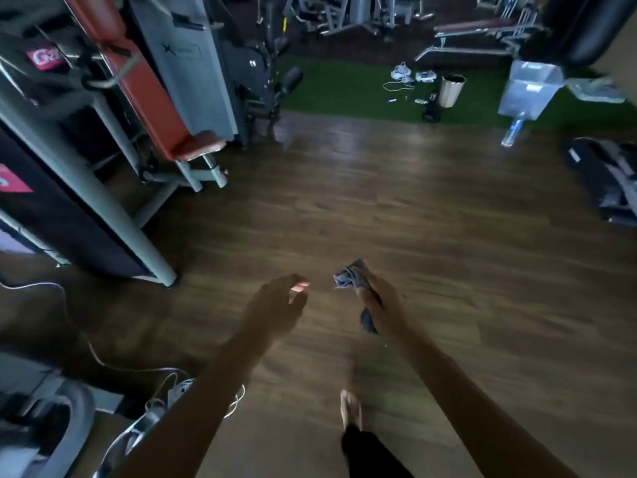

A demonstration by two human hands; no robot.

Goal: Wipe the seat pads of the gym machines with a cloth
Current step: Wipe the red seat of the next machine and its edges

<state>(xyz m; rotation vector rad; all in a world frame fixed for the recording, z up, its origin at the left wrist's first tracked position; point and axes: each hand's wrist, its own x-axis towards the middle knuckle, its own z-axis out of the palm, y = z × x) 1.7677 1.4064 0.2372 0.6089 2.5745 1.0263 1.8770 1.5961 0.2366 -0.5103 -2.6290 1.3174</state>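
At your far left stands a gym machine (103, 205). Its red-brown seat pad (198, 146) sits on a grey frame, well apart from both of your hands. Your left grip (275, 303) hangs over the wooden floor (431, 219), fingers loosely spread and holding nothing. Near it, not touching, your right grip (379, 305) is curled round the grey cloth (350, 276). The cloth is bunched, with one end poking out above the fingers and another hanging below the palm. Far off to the right, a pale bin (451, 91) stands on green turf (344, 91), with a clear bottle (513, 131) further right.
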